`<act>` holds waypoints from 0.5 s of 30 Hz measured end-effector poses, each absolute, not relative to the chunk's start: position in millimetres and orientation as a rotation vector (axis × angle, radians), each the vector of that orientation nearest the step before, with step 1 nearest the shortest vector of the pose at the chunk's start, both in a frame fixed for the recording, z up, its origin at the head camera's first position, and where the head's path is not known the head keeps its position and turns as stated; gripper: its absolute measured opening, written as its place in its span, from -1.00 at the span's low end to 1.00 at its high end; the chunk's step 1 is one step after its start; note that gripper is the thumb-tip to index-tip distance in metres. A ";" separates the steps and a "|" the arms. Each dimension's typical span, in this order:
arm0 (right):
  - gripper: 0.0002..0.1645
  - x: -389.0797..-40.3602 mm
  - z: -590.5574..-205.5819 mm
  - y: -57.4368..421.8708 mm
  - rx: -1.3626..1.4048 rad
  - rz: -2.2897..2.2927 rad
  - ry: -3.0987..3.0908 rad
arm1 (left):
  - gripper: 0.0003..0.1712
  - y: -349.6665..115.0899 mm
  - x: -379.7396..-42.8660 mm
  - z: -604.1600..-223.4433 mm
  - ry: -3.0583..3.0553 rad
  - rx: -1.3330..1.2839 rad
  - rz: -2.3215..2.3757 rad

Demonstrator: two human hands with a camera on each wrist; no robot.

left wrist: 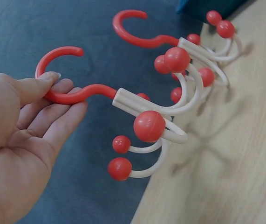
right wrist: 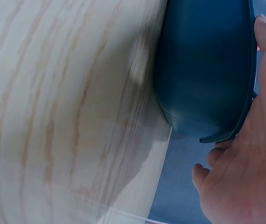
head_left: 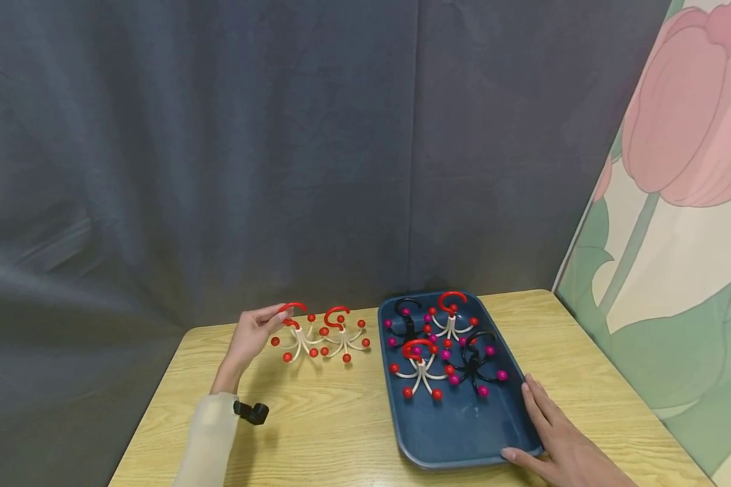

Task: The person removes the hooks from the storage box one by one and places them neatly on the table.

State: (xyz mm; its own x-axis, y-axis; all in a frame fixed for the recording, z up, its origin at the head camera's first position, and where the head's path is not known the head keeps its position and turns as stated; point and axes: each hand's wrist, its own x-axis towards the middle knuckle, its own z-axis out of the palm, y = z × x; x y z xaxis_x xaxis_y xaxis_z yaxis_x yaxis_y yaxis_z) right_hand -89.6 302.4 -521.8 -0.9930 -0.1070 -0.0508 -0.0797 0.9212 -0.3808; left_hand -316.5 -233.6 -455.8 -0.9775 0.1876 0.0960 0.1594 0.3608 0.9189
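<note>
My left hand pinches the red hook of a white multi-arm hanger with red ball tips. In the left wrist view, thumb and fingers grip the curve of this hanger, and a shadow falls on the table apart from it. Close to its right stands a second white hanger with a red hook. My right hand rests at the near right corner of a dark blue tray, fingers extended along the rim. The right wrist view shows that hand against the tray's edge.
Inside the tray are two white hangers with red hooks, one near and one far, and two black hangers with magenta balls. The wooden table ends at a dark curtain. A flower-patterned panel borders the right side.
</note>
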 end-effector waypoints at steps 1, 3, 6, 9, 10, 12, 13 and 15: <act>0.49 -89.9 -521.6 302.3 -0.143 -0.595 3.009 | -0.50 -233.6 -318.1 -457.9 2.572 0.322 1.728; 0.50 -90.0 -521.1 301.9 -0.133 -0.603 3.005 | -0.48 -233.7 -320.8 -462.0 2.589 0.313 1.703; 0.50 -90.2 -521.4 301.9 -0.135 -0.593 3.005 | -0.50 -233.9 -324.4 -467.7 2.600 0.313 1.680; 0.49 -89.8 -521.7 302.0 -0.145 -0.591 3.003 | -0.55 -233.4 -327.2 -473.0 2.613 0.306 1.671; 0.49 -89.9 -521.8 302.0 -0.144 -0.591 3.000 | -0.56 -233.2 -327.9 -474.6 2.614 0.301 1.673; 0.49 -89.8 -521.5 302.0 -0.142 -0.597 2.997 | -0.58 -232.4 -329.0 -477.3 2.609 0.287 1.682; 0.49 -89.7 -521.3 301.9 -0.144 -0.601 2.997 | -0.58 -232.1 -329.7 -478.5 2.605 0.283 1.686; 0.49 -89.8 -521.2 301.6 -0.132 -0.600 2.992 | -0.57 -231.4 -330.7 -480.4 2.589 0.275 1.706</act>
State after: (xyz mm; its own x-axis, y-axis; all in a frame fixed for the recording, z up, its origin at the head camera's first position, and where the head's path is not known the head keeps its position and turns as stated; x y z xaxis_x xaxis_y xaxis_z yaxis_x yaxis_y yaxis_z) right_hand -89.8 301.6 -521.2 -0.9925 -0.1014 -0.0684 -0.0672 0.9193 -0.3878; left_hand -330.7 -231.4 -480.4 -0.9840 0.1626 0.0726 0.1309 0.3840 0.9140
